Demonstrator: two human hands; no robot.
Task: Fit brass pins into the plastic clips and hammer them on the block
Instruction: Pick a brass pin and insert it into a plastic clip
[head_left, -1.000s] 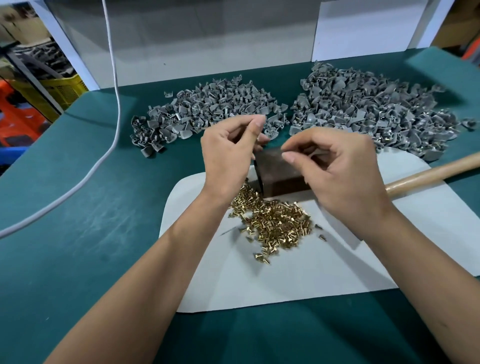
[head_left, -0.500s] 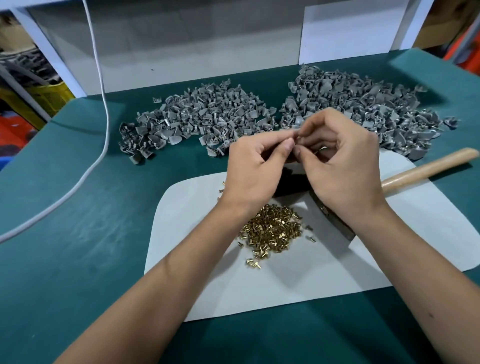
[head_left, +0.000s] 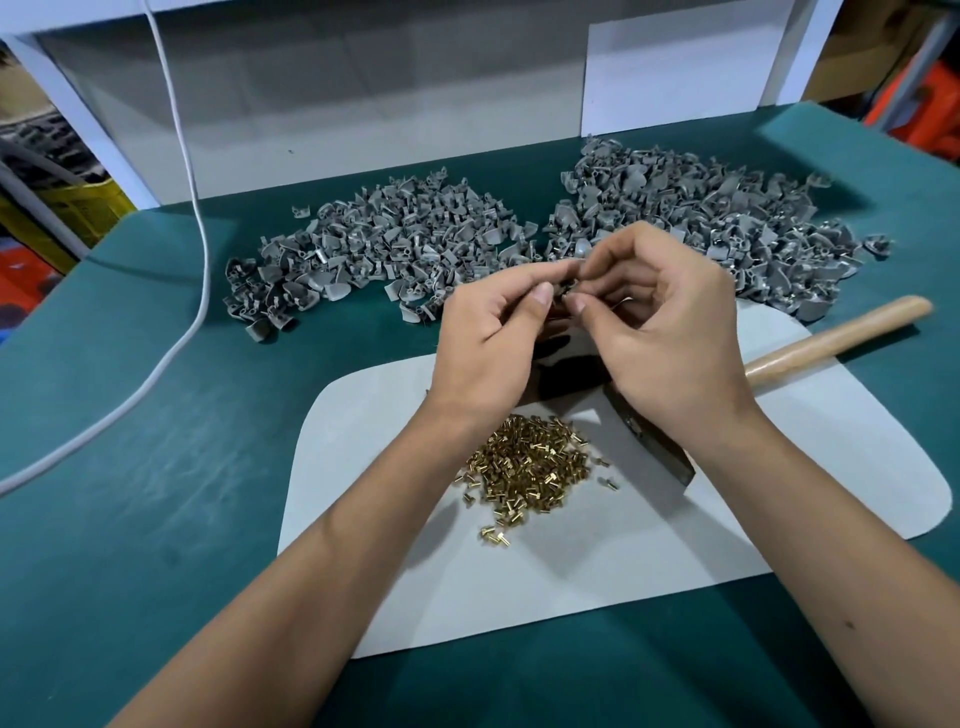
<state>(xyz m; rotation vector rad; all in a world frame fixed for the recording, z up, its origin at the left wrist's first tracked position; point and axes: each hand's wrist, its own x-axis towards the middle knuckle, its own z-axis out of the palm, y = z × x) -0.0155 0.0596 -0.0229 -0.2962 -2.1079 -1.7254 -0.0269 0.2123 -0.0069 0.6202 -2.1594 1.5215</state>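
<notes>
A white cable (head_left: 195, 260) snakes across the green-covered bench (head_left: 156, 441) well to the left of the hands. Beyond the left hand (head_left: 488, 343) sprawls a heap of grey plastic clips (head_left: 384, 249), small curved shells with a matte finish. That hand, raised since a second ago from the dark block (head_left: 566, 376) to meet its partner in mid-air, curls thumb and forefinger in a pinch on a small grey part, apparently a clip, though it is largely hidden between the fingertips. Below both wrists, on a pale rounded mat (head_left: 571, 571), glints a loose pile of brass pins (head_left: 530, 467), short, shiny and headed like tiny rivets. The right hand (head_left: 670, 338) has closed in too, its fingers curled and pinching at the same spot; whether it holds a pin cannot be told. The meeting of the hands suggests a pin is being seated in a clip, with hammering yet to come. Under the right hand lies the hammer (head_left: 649, 441), its worn metal head near the wrist and its smooth wooden handle (head_left: 841, 332) running off to the right. Beyond that hand spreads a second, larger heap of clips (head_left: 727, 223).
</notes>
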